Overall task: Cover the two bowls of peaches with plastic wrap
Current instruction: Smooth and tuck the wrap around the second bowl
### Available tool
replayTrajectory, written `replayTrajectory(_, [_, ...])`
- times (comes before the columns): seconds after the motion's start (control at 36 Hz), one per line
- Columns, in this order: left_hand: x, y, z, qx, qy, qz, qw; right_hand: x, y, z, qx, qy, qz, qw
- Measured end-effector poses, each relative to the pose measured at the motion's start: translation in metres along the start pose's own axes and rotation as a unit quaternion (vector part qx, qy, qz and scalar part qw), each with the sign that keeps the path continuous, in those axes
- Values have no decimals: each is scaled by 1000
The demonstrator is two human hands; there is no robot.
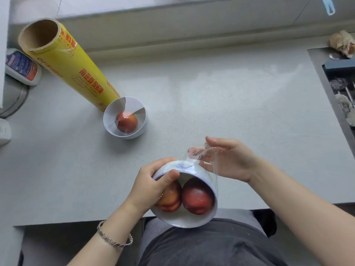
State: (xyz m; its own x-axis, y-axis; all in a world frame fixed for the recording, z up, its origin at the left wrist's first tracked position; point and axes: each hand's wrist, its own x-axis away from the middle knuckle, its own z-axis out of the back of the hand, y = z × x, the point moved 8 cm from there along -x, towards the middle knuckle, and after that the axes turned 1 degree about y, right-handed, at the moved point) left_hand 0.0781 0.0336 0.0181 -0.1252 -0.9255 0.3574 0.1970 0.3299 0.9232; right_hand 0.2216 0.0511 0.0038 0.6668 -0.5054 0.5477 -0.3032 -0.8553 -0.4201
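Far left on the grey surface (pixel 211 104), a white bottle (pixel 22 68) lies against the wall edge, and just beside it the yellow plastic wrap roll (pixel 73 70) stands on end, tilted in the wide lens, its base touching or just behind the small white bowl (pixel 124 118). That far bowl holds one peach (pixel 126 122) and already looks covered: glare and creases sit across its mouth. Nearer, at the surface's front edge, the left hand (pixel 153 187) is closed around the rim of the near bowl (pixel 189 196), thumb hooked over the edge, tipping it toward the person so the two peaches (pixel 197 196) show inside. Film (pixel 201 156) runs from the bowl's back rim up to the right hand (pixel 230 160), which is half open, fingers pinching a bunched corner of the film beside the bowl. Judgement: the step in hand is sealing the second bowl. To do it well, keep the left grip firm so the bowl doesn't roll, pull the film taut over the rim, then press it flat down the outer wall, working round. Risk: the bunched corner sticks to itself and leaves a gap. Far right, a sink edge (pixel 326 89) with scourers, unrelated.
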Motion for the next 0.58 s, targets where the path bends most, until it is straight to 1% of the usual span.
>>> replayTrajectory(0.06, [-1,0,-1,4,-8,4,1000,0,-1,3,-43,15,24,999])
replayTrajectory(0.14, [0,2,-1,11,-13,2,1000,-1,-2,2,-69,23,46,996])
replayTrajectory(0.25, [-2,4,-1,17,-14,-3,1000,0,-1,-11,-54,-19,57,997])
replayTrajectory(0.36, [-2,6,0,13,-18,-10,1000,3,-2,-10,-63,-16,77,995])
replayTrajectory(0.47, [-3,8,1,3,-28,-19,999,6,-3,-1,-47,47,93,993])
replayTrajectory(0.58, [-2,13,2,-4,-22,-39,999,4,6,10,-66,156,85,982])
